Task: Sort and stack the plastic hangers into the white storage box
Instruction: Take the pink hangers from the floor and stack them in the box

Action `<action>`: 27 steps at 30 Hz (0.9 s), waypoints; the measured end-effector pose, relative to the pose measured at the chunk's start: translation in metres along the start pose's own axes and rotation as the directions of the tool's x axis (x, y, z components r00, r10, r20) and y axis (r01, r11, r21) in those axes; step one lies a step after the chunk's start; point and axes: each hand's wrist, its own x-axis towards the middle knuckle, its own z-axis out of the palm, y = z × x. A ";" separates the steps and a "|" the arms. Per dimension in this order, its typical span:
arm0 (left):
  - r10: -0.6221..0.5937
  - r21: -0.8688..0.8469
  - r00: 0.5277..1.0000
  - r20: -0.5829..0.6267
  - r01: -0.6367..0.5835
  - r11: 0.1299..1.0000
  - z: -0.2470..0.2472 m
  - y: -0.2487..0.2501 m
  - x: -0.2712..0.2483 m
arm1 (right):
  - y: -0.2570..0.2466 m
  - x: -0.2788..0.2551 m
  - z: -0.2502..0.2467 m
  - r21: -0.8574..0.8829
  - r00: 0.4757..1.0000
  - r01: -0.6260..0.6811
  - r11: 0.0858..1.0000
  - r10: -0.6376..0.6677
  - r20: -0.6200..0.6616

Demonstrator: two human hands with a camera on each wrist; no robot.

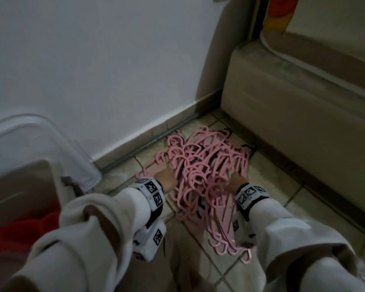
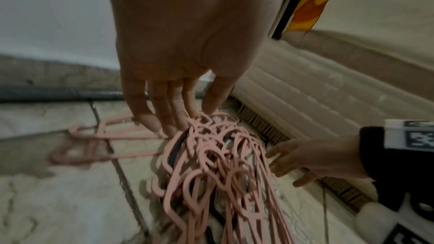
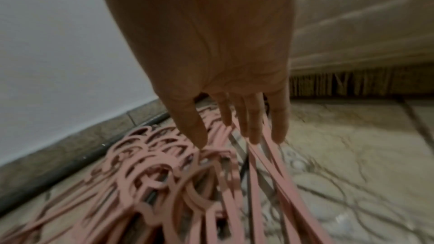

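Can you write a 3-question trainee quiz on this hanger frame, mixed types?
1. True or false: the pink hangers lie in a tangled pile on the tiled floor.
2. Where are the hands? A) both inside the box B) left hand and right hand at opposite sides of the pile C) one hand on the mattress
3. Fill in: the box stands to the person's ____ of the pile.

Key: 1 true; 2 B; 3 left. In the wrist views the fingers of both hands are straight and reach down to the hangers; no closed grip shows yet.
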 end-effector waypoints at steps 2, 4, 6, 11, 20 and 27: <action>-0.070 -0.008 0.997 0.031 0.071 0.997 0.017 -0.003 0.022 | 0.009 0.019 0.012 0.097 0.994 -0.098 0.990 0.103 -0.045; -0.144 -0.028 0.989 0.043 0.145 0.989 0.034 -0.007 0.041 | 0.015 0.036 0.025 0.145 0.977 -0.196 0.970 0.206 -0.056; -0.187 -0.079 0.981 0.041 0.190 0.979 0.049 -0.013 0.055 | 0.019 0.049 0.038 0.173 0.952 -0.271 0.947 0.290 -0.094; -0.201 -0.294 0.979 0.038 0.203 0.934 0.077 -0.026 0.076 | 0.017 0.079 0.053 0.570 0.948 -0.291 0.768 0.310 0.066; -0.158 -0.302 0.987 0.036 0.162 0.939 0.078 -0.025 0.061 | 0.010 0.069 0.065 0.635 0.962 -0.170 0.754 0.267 -0.059; 0.000 -0.452 0.998 -0.061 -0.027 0.892 0.065 -0.009 0.036 | 0.010 0.051 0.052 0.655 0.963 -0.154 0.740 0.262 -0.070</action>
